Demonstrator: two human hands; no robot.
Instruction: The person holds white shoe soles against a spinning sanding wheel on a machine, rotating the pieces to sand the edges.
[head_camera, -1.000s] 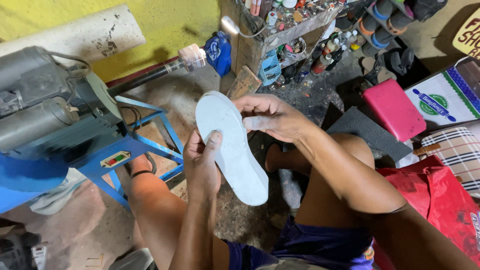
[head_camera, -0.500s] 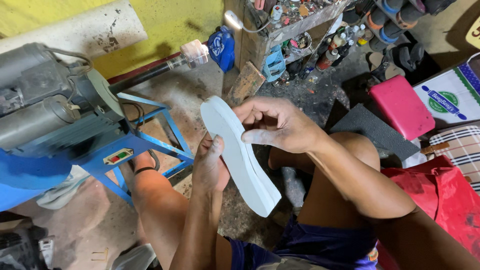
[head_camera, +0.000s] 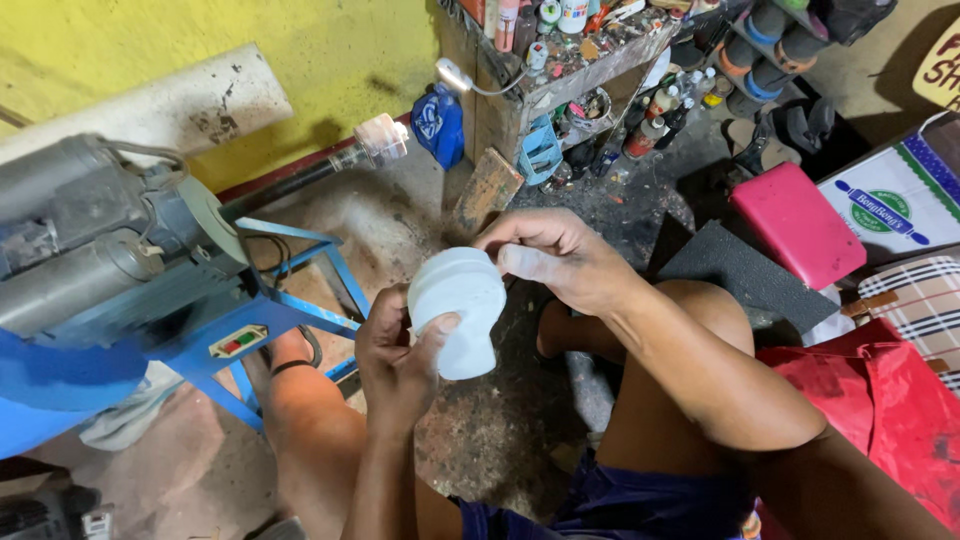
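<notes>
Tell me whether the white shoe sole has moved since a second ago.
Yes. The white shoe sole was held flat and long; now both hands bend it double, its lower end folded up. It remains beside the blue machine stand.

White sole, earlier flat and long, now bent double between both hands

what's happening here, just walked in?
A seated person holds a white shoe sole in both bare hands above their knees. The left hand grips its lower end, thumb across the face; the right hand pinches the upper edge. The sole points toward the camera, so it looks short. To the left stands a grey motor machine on a blue frame. A cluttered wooden shelf of small bottles is ahead, and a pink stool and red bag sit to the right.
</notes>
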